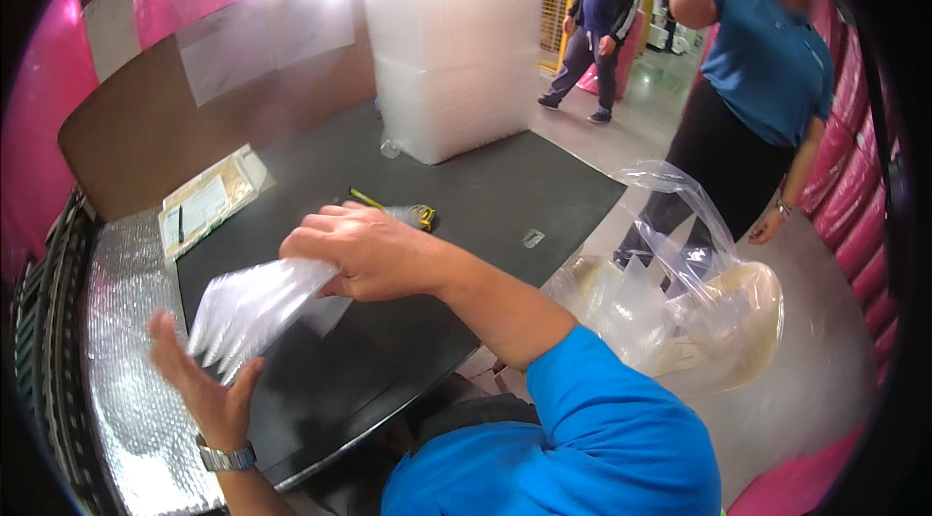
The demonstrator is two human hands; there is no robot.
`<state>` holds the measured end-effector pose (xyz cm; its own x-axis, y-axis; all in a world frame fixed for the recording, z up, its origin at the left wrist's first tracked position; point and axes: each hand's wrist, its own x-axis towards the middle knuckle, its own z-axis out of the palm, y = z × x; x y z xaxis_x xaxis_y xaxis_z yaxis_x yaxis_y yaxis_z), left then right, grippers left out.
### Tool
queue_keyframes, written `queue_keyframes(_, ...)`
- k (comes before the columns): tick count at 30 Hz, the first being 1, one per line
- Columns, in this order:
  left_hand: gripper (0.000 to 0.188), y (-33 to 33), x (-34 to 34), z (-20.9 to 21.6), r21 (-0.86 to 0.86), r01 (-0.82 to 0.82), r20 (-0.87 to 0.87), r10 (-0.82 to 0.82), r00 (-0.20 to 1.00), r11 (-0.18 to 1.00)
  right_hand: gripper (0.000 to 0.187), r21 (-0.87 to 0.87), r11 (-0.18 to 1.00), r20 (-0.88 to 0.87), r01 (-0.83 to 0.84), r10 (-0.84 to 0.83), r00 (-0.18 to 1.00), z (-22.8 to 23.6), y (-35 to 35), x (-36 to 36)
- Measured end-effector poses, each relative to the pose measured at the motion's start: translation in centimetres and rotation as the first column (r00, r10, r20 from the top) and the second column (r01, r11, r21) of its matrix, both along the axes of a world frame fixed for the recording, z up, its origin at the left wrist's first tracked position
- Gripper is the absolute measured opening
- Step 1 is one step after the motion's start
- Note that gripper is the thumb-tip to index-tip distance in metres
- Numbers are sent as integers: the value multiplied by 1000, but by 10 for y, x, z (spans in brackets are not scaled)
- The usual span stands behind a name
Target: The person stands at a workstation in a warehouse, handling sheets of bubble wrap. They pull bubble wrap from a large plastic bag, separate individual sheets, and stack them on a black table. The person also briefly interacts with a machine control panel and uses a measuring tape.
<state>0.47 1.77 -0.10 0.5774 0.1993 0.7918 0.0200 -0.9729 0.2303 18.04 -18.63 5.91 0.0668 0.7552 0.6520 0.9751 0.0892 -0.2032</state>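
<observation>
My right hand [367, 249] is closed on the upper end of a fanned bundle of thin, translucent plastic sheets [257, 302], above the dark tabletop [466, 210]. At the bundle's lower left edge, my left hand [209, 385] is open, its thumb and fingers spread apart around the loose ends. Whether it touches them I cannot tell. Just beyond my right hand lie a yellow-green pen-like stick [365, 198] and a small yellow-and-black object [425, 216], partly covered.
A tall, plastic-wrapped white stack [456, 55] stands at the table's back. Papers and a pen lie on a board [212, 198] at left, beside silver bubble wrap [131, 351]. A clear bag with plastic pieces [670, 322] is at right. Two people [757, 60] stand beyond.
</observation>
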Motion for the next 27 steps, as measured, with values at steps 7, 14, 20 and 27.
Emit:
queue_keyframes(7, 51, 2, 19, -42, -638, 469, 394, -264, 880, 611, 70, 523, 839, -14, 147, -164, 986, -12, 32, 18)
queue_keyframes(14, 53, 0, 2, -93, -778, 323, 275, -169, 946, 540, 111, 198, 976, -939, 93, 162, 303, -149, 76, 55)
queue_keyframes(20, 55, 0, 5, -84, -791, 340, 280, -193, 940, 508, 96, 229, 973, -947, -21, 227, 225, -138, 81, 73)
queue_keyframes(27, 63, 6, 23, -107, -568, 126, 45, -123, 991, 813, 79, 391, 916, -899, -93, 401, 173, -158, 81, 89)
